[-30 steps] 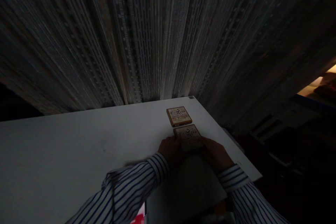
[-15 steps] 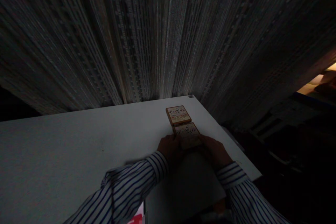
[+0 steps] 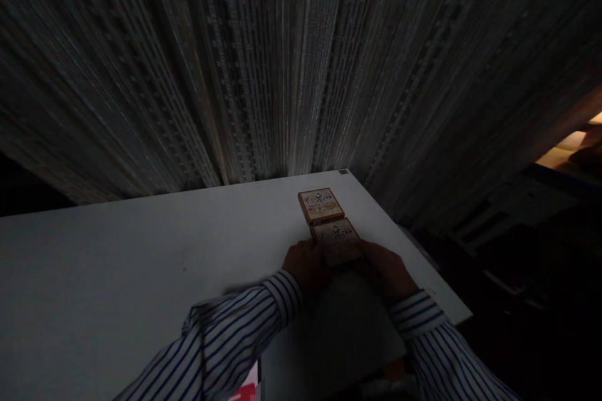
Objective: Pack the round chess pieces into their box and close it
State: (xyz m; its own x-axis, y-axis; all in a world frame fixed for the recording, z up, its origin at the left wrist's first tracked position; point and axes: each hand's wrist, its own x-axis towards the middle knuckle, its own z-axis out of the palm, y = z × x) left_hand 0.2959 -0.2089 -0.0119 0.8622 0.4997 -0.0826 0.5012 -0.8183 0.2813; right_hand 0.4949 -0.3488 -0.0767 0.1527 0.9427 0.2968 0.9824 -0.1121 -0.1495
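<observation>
A flat square box [image 3: 337, 239] with dark brush-style characters on a pale cover lies between my hands on the white table. My left hand [image 3: 305, 262] is closed on its left side, with the thumb along the edge. On the opposite side my right hand [image 3: 388, 268] grips the near right corner. The undersides of both hands are in shadow. Just beyond lies a second, matching box [image 3: 322, 204] with a brown border, lined up almost edge to edge with the first.
The white table [image 3: 141, 250] ends at a right edge and a back edge, where a striped curtain [image 3: 282, 75] hangs. Part of a lit screen with pink and red [image 3: 249, 382] shows below my left sleeve. Dark furniture stands at the right.
The view has shifted very slightly. Both hands and both boxes keep the same places on the table.
</observation>
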